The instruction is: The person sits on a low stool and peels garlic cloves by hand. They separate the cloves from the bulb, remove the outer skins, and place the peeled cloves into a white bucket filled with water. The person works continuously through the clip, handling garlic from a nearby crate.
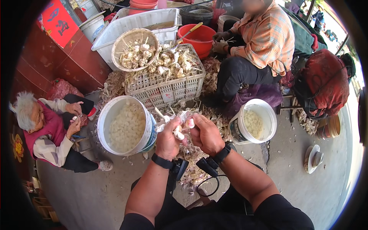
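My left hand (168, 139) grips a partly broken-up garlic bulb (178, 134), with its stalk and loose papery skin sticking out at the upper left. Between thumb and fingers, my right hand (206, 132) pinches a pinkish garlic clove (190, 123) close beside the bulb. Left of my hands stands a white bucket (104, 135) of peeled garlic cloves (126, 130) in liquid. A second white bucket (270, 126), tilted in view, holds more peeled cloves (253, 123) on the right. Garlic skins (195, 164) litter the ground beneath my hands.
An upturned plastic crate (169, 95) ahead bears whole garlic bulbs (184, 64) and a round basket (115, 53) of bulbs. Behind it are a white tub (105, 46) and a red basin (205, 47). One person (258, 49) sits right, another (51, 129) left, both handling garlic. A hat (313, 159) lies right.
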